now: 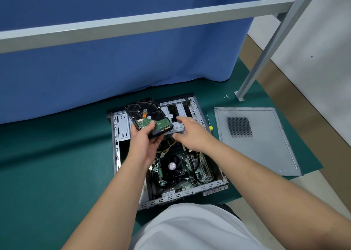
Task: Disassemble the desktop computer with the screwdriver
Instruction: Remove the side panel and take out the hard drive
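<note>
The open desktop computer case [205, 190] lies flat on the green mat, its motherboard and black CPU fan [172, 166] exposed. My left hand [145, 144] grips a black hard drive [146, 114] with a green circuit board, lifted above the case's drive bay. My right hand [191, 133] hovers over the metal drive cage [176, 114] with its fingers spread and holds nothing. The screwdriver [209, 123], with a yellow handle, lies on the mat just right of the case, partly hidden by my right hand.
The removed grey side panel [254, 154] lies on the green mat [57, 164] to the right. A few small screws [226, 97] sit near the foot of a metal frame leg [245, 86]. A blue curtain [123, 69] hangs behind the case.
</note>
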`<state>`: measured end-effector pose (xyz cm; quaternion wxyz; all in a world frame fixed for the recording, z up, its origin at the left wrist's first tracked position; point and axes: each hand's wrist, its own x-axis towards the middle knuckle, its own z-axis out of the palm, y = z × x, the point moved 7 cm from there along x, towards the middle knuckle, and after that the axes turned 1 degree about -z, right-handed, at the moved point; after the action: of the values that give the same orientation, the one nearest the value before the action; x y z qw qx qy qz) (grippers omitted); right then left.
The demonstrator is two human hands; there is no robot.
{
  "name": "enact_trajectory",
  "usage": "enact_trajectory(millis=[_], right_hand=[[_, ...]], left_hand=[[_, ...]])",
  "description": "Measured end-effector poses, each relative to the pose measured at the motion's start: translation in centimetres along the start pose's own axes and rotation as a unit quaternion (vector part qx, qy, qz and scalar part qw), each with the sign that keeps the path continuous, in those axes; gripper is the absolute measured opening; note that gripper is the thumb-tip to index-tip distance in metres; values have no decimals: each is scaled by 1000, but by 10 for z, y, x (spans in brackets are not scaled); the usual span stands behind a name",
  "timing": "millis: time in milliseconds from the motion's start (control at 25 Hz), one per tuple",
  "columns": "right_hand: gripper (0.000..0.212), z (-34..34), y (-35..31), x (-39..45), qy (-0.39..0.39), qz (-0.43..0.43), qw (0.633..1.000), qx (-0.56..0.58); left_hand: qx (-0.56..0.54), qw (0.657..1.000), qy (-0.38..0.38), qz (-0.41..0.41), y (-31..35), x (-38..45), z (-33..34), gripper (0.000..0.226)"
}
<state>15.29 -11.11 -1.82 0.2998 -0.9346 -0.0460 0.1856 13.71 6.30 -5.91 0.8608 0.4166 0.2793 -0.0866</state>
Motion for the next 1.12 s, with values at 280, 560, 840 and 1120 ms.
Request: enact_trajectory(millis=[280,560,840,1120], right_hand=[[80,-8,-48,-8,109,-203,947,-226],[27,-30,-21,-7,208,-33,977,33],[36,16,16,-20,11,113,698,707],[88,-50,37,-34,225,57,967,110]], left_hand=[[80,996,-35,17,7,-9,22,17],[128,991,-30,-10,9,-2,16,37],[105,988,-101,-47,3,11,28,38],[122,990,-68,-24,12,32,48,22]])
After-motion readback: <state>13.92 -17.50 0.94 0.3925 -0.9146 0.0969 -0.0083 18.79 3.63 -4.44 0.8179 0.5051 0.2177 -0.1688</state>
